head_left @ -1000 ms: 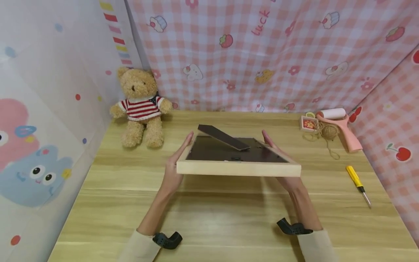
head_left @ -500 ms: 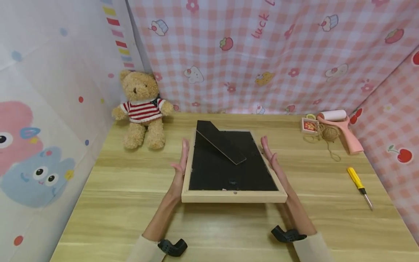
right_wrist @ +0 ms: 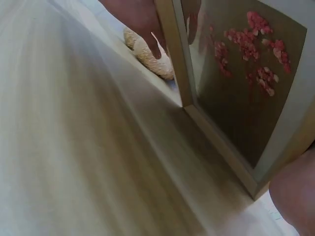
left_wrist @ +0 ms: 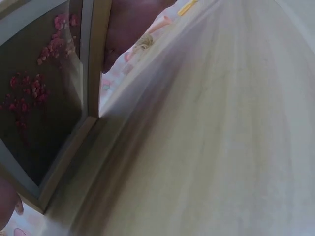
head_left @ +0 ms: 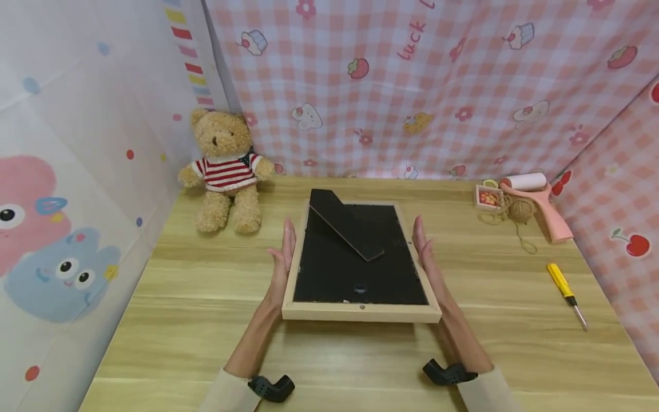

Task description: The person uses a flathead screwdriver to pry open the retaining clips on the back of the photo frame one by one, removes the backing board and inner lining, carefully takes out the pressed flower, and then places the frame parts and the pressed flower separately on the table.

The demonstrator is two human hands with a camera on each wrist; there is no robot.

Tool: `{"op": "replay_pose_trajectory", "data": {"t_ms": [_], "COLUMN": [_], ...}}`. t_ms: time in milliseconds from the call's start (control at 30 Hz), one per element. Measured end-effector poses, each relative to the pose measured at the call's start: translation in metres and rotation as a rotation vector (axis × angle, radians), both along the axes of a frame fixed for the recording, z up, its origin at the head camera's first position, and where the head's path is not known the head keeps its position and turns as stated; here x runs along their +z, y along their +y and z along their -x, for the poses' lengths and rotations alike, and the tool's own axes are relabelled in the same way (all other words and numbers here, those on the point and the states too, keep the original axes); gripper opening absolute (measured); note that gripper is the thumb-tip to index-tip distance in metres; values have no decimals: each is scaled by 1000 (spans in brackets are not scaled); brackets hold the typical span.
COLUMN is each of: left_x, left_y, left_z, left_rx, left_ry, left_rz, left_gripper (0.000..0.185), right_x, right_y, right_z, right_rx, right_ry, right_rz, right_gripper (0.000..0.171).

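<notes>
"luck" on pink checked curtain (head_left: 412, 86)

The right wrist view looks up along the underside of a wooden picture frame (right_wrist: 222, 147), held just above the pale wooden table (right_wrist: 74, 147). Behind the glass sits a brownish picture with sprays of small red-pink flowers (right_wrist: 256, 49). The light wood border runs in a corner towards the camera, its shadow falling on the table below. Fingertips of the other hand (right_wrist: 140, 22) curl at the frame's far edge at the top. Beyond them a tan plush foot of the teddy bear (right_wrist: 150, 56) shows. Part of the right hand (right_wrist: 295, 196) fills the lower right corner, blurred
</notes>
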State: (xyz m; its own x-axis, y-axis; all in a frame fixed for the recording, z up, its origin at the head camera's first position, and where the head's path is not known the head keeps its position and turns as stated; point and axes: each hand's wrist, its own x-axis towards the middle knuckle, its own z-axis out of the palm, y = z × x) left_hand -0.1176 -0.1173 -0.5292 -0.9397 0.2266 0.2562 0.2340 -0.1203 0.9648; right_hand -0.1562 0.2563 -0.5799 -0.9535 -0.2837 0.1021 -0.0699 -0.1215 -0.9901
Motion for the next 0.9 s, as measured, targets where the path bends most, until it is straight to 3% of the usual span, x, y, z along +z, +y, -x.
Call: {"op": "replay_pose_trajectory", "data": {"t_ms": [133, 233, 333, 467, 533, 733, 800, 900], "left_x": [1, -20, -36, -47, -49, -48, -47, -45], "left_y": [3, 1, -1, -4, -5, -6, -6, -4], "left_z": [-6, 0, 5, 12, 14, 16, 15, 14], "left_rx": [4, 16, 11, -13, -23, -16, -6, 5], "left_ry": [-61, -118, -144, -127, -127, -116, -104, -85], "left_rz": [-3, 21, 30, 13, -2, 21, 51, 91], "left_gripper": [101, 91, 82, 71, 66, 60, 59, 61], "right_x": [-1, 4, 30, 61, 54, 6, 1, 7], "right_y": [-4, -10, -25, -41, -40, -26, -25, -30], "right_z": [-5, -11, -26, -40, -37, -15, -14, -19], "right_rx": [-4, -1, -16, -46, -51, -59, -55, -53], "right_ry": [-24, -19, -26, -27, -2, 28, 23, 53], "right_rz": [4, 40, 25, -11, -6, -60, -74, -47], "right_gripper": [58, 61, 75, 91, 85, 59, 59, 62]}}
